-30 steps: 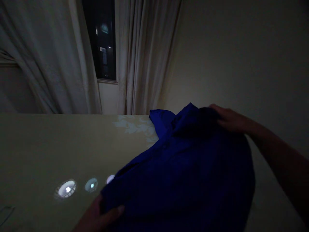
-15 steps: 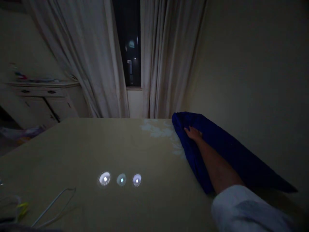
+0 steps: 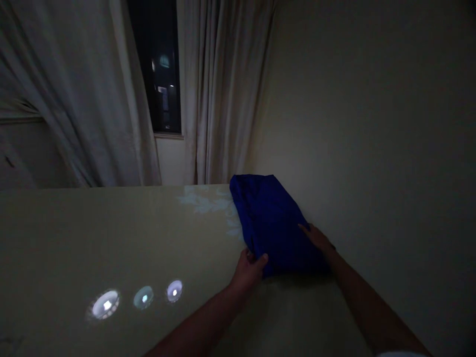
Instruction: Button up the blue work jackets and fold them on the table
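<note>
A dark blue cloth [image 3: 275,223], folded into a thick bundle, lies at the right side of the table against the wall. My left hand [image 3: 250,267] pinches its near left corner, thumb on top and the other fingers partly hidden at the edge. On the far side of the bundle, my right hand [image 3: 317,237] grips the right edge, with part of the hand hidden by the cloth. The cloth's near edge sits slightly off the tabletop, with a shadow under it.
The glossy pale table [image 3: 156,238] bears a white leaf pattern [image 3: 208,202] and reflects three round lights. Behind it hang long curtains [image 3: 211,99] beside a dark window [image 3: 159,69]. A bare wall [image 3: 357,124] borders the right side.
My left hand has come into view and taken the cloth's near corner. My right hand has moved from the cloth's top to its right edge. The cloth's long near end is now gathered in. The view has turned right.
</note>
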`<move>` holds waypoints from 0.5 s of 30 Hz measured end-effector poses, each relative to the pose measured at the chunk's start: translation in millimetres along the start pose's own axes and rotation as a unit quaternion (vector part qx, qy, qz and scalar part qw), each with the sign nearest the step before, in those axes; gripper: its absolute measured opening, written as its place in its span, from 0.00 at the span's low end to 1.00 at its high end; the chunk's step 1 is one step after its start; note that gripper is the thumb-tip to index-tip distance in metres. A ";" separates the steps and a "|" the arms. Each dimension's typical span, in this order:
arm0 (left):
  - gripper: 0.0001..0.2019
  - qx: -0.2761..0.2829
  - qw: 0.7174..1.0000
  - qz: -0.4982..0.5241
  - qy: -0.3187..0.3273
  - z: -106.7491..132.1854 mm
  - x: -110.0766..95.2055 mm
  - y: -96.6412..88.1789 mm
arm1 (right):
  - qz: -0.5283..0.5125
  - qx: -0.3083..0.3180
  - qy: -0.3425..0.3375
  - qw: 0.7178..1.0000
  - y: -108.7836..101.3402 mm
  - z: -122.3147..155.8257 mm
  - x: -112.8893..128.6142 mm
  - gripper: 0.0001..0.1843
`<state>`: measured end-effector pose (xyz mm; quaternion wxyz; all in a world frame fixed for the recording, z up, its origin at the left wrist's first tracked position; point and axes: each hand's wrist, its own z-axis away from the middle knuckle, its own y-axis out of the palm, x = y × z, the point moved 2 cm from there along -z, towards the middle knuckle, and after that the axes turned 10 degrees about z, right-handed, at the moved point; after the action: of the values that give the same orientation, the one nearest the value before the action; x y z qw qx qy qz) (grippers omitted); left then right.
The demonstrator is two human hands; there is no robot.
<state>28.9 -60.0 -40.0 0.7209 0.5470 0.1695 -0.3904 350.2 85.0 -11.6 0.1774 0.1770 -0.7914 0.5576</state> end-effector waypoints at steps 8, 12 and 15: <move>0.35 0.010 0.994 -0.105 -0.035 -7.9 -46.3 4.1 | 0.303 0.132 -0.015 0.944 0.4 91.4 51.9 0.24; 0.24 0.057 0.960 -0.257 -0.091 37.2 -132.6 -106.0 | 0.190 0.105 -0.160 0.963 18.1 216.6 78.5 0.21; 0.24 0.036 0.904 -0.416 -0.094 67.7 -208.5 -176.7 | 0.055 0.093 -0.242 0.964 21.2 277.8 84.9 0.13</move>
<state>-248.7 -60.7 7.4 0.4849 0.4132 0.2989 -0.7105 242.7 -177.9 -75.9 -0.0677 0.2785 -0.7636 0.5786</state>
